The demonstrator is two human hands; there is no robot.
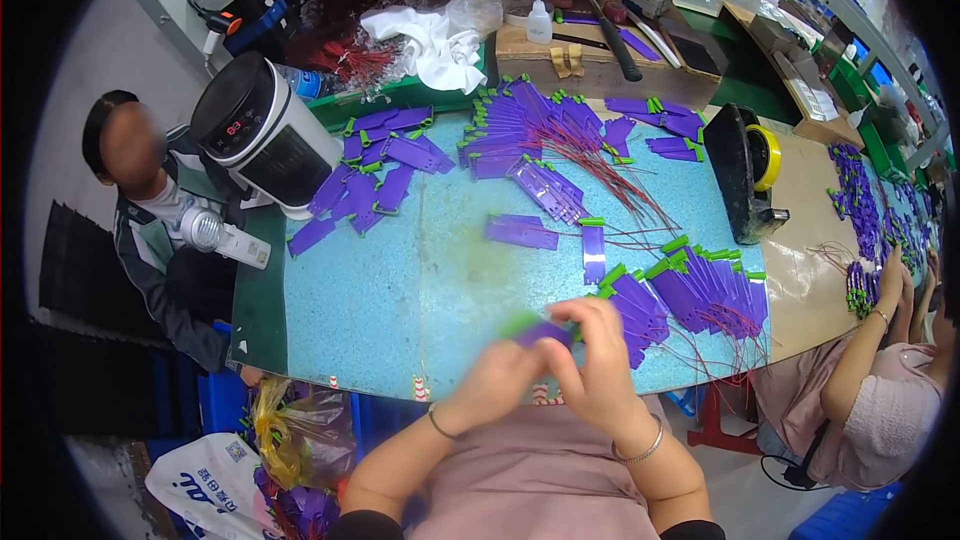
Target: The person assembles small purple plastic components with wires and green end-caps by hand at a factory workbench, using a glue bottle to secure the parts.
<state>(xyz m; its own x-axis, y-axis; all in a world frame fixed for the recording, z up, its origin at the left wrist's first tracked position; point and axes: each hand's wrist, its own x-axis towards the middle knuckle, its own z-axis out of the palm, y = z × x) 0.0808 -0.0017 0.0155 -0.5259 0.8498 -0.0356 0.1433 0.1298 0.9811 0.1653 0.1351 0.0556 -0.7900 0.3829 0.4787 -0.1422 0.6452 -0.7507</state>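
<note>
Above the near edge of the blue speckled table mat (390, 290), a thin purple plastic piece with a green end (548, 331) is held up, partly blurred. My right hand (597, 365) pinches it between thumb and fingers. Close against its left side is my left hand (495, 380), its fingers smeared by motion, so its grip is unclear. Just right of my hands lies a fan of purple pieces with green ends (635, 315). Beyond it spreads another such fan (705, 290) with thin red wires. A single purple piece (522, 231) lies farther in.
Purple pieces pile at the left (370, 180) and far middle (520, 130). A white-and-black heater (270, 130) stands far left, a black stand with yellow tape (745, 175) at right. A hammer (612, 40) rests on a wooden box. People sit left (160, 210) and right (860, 370).
</note>
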